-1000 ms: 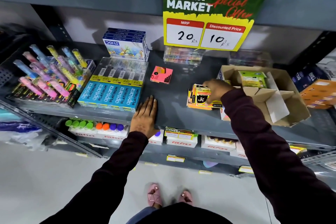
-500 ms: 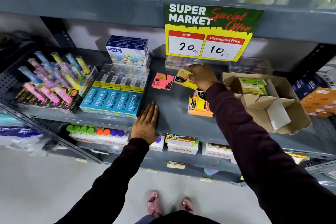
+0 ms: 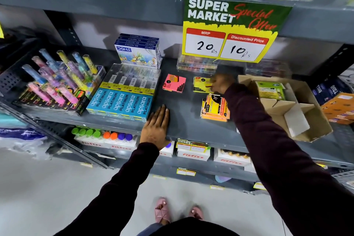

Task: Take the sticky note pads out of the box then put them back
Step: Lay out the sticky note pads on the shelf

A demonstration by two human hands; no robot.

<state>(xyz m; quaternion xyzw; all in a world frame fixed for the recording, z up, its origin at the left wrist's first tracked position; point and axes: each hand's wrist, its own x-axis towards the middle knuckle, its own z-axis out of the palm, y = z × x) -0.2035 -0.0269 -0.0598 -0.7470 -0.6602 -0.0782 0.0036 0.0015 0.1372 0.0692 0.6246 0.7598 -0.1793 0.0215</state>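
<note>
A pink sticky note pad [image 3: 174, 83] lies on the grey shelf [image 3: 183, 117]. To its right lies a yellow pad [image 3: 201, 84], and my right hand [image 3: 221, 84], blurred, rests on that pad's right edge; whether it still grips it is unclear. Nearer the front edge sits a stack of yellow and orange pads [image 3: 215, 108]. The open cardboard box [image 3: 306, 120] stands at the right with green pads [image 3: 270, 90] inside. My left hand [image 3: 156, 127] lies flat, fingers apart, on the shelf's front edge.
Blue Apsara pencil boxes [image 3: 122, 104] and a clear pack sit left of the pads, Doms boxes [image 3: 138, 51] behind them. Glitter tubes [image 3: 57, 80] fill the far left. A price sign [image 3: 231, 30] hangs from the upper shelf. Orange boxes [image 3: 339, 109] stand right of the carton.
My right hand lifted a yellow pad off the front stack, carried it back and left, and now has it down on the shelf beside the pink pad. My left hand stayed put.
</note>
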